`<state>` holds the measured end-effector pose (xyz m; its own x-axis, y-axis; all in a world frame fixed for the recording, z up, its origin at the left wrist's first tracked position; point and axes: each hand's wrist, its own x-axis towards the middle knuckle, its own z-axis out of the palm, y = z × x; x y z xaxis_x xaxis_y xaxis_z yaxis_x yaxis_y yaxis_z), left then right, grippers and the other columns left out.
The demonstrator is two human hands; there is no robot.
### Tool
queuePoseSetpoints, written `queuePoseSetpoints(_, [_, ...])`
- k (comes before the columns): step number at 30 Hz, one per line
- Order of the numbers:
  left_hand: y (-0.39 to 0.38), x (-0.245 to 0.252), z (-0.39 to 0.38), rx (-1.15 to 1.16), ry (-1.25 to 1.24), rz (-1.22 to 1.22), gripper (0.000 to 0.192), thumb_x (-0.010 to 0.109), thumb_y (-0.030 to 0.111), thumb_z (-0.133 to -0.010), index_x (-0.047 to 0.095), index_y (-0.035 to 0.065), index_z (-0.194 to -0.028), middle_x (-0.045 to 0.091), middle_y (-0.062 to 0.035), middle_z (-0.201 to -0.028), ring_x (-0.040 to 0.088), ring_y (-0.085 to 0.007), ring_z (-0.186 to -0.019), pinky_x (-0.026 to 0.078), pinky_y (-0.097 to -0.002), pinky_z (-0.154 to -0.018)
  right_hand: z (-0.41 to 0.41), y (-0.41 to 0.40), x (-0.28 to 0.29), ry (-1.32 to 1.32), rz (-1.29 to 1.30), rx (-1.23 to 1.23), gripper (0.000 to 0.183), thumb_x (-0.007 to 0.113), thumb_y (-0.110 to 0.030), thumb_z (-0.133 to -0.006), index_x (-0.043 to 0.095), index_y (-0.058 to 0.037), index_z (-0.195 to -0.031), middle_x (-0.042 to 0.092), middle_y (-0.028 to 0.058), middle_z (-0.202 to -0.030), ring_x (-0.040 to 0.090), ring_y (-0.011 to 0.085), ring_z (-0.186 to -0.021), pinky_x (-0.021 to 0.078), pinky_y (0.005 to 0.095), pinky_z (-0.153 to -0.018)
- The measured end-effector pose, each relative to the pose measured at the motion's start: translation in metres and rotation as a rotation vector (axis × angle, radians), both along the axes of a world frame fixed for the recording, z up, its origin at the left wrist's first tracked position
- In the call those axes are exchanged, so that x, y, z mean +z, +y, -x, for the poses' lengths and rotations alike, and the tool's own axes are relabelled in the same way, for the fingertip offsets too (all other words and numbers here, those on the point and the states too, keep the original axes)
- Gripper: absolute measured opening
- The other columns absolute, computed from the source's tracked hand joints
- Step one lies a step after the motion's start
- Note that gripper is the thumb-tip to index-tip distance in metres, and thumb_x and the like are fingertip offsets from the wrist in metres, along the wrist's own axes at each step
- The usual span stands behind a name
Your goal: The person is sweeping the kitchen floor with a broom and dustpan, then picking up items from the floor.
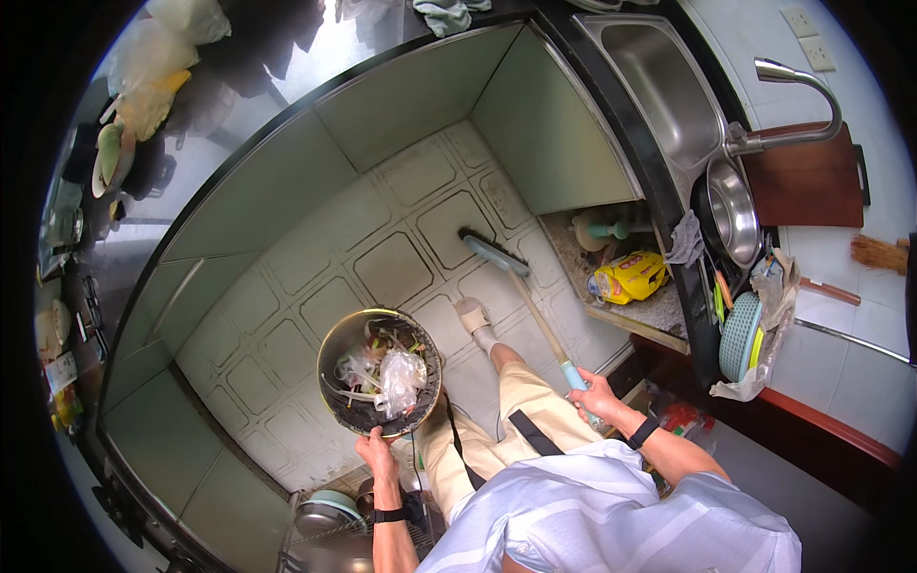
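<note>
My left hand point(377, 450) grips the near rim of a round trash bin point(327, 358), which has a dark liner and is tilted so its inside shows. Crumpled clear plastic point(402, 379) and mixed food scraps lie in it. In my right hand point(600, 398) is the blue grip of a broom point(537, 315) with a pale handle. Its blue head point(494, 256) with dark bristles rests on the tiled floor point(394, 268), ahead of my slippered foot point(471, 315). The lower parts of the bin are hidden from this angle.
To the right, an open cabinet below the counter holds a yellow package point(629, 278) and a plunger-like item point(605, 230). Above are a steel sink point(663, 86) and a metal basin point(732, 211). Cabinets point(286, 186) line the left. Stacked bowls point(326, 512) stand on a rack near my left arm.
</note>
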<state>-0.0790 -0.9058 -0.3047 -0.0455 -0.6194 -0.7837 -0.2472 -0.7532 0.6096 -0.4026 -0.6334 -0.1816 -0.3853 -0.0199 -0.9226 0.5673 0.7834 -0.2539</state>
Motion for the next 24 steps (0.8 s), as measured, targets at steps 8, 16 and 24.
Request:
queuePoseSetpoints(8, [-0.002,0.012,0.007,0.018,-0.053,0.063,0.009,0.052,0.001,-0.079,0.052,-0.0078,-0.078,0.058,-0.0101,-0.072,0.058,-0.0181,-0.058,0.053,-0.0317,-0.052,0.038,0.02,-0.034,0.367,-0.27,0.648,0.068,0.06,-0.013,-0.074,0.035,-0.011,-0.138,0.063,0.0238,-0.094,0.064,0.0343,-0.079,0.0509,0.039,-0.072])
queuePoseSetpoints(16, [0.006,0.01,-0.003,0.011,-0.035,0.047,0.012,0.051,0.0,-0.078,0.054,-0.0084,-0.086,0.061,-0.012,-0.081,0.061,-0.019,-0.062,0.054,-0.0318,-0.053,0.057,0.016,-0.054,0.112,-0.06,0.266,0.068,0.059,-0.007,-0.076,0.033,-0.0084,-0.138,0.062,0.0161,-0.081,0.06,0.0225,-0.059,0.0492,0.0344,-0.052])
queuePoseSetpoints(24, [0.009,0.014,0.002,0.026,-0.037,0.025,0.01,0.05,-0.002,-0.078,0.055,-0.0085,-0.084,0.061,-0.0118,-0.08,0.061,-0.0187,-0.062,0.055,-0.0321,-0.053,0.024,0.014,0.015,0.118,-0.064,0.381,0.067,0.056,-0.005,-0.077,0.033,-0.0112,-0.139,0.058,0.0098,-0.06,0.053,0.0144,-0.041,0.0466,0.0296,-0.041])
